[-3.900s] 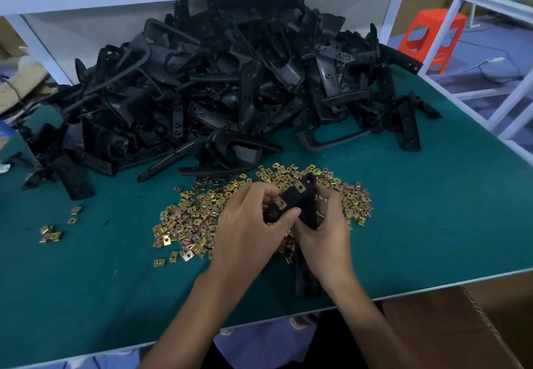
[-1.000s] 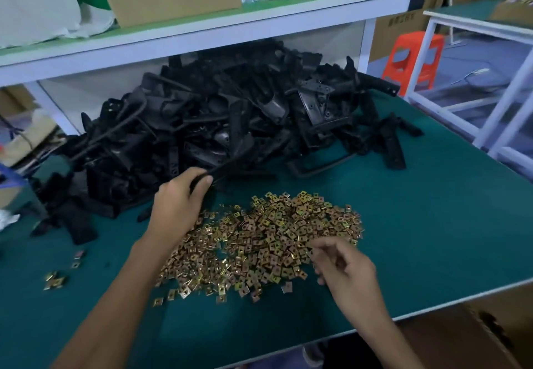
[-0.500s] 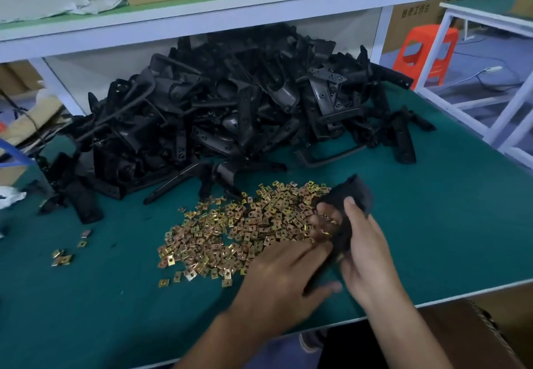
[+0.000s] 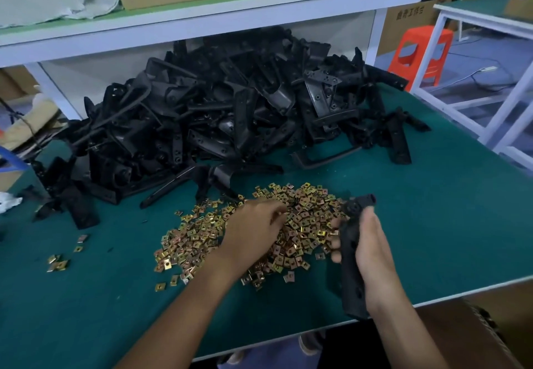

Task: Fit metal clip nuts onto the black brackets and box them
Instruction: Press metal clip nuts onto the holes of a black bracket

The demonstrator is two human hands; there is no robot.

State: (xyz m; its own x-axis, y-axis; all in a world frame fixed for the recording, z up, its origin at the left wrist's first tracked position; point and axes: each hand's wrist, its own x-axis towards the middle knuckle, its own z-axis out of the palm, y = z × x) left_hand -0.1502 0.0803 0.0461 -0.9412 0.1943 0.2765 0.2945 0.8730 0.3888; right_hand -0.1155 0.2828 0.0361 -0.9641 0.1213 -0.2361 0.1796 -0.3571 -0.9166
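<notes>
At the lower right edge of the frame, under the table [image 4: 450, 224] lip, an open cardboard box [image 4: 476, 331] sits close by, probably so that finished parts can be dropped straight down. Just above it, at lower right of centre, the right hand [image 4: 373, 256] is wrapped round a black bracket [image 4: 350, 282], thumb on one side and fingers curled over the other. The bracket stands on end, its rounded top clear of the hand, which looks like a way to present the mounting spots for a nut. It is a long, matt, moulded bar with small holes down its face. Left of it, at centre frame, the left hand [image 4: 253, 236] is palm down with its fingers bent into the clip nuts [image 4: 199, 239]. Whether it has pinched one I cannot tell, since the fingertips are buried. The nuts are small brassy squares spread in a loose drift within easy reach, with a few strays [image 4: 59, 263] at lower left. Beyond them, across the upper middle, lies the heap of brackets [image 4: 230, 103], tangled under a white shelf [image 4: 202, 19]. An orange stool [image 4: 418, 51] stands at upper right.
</notes>
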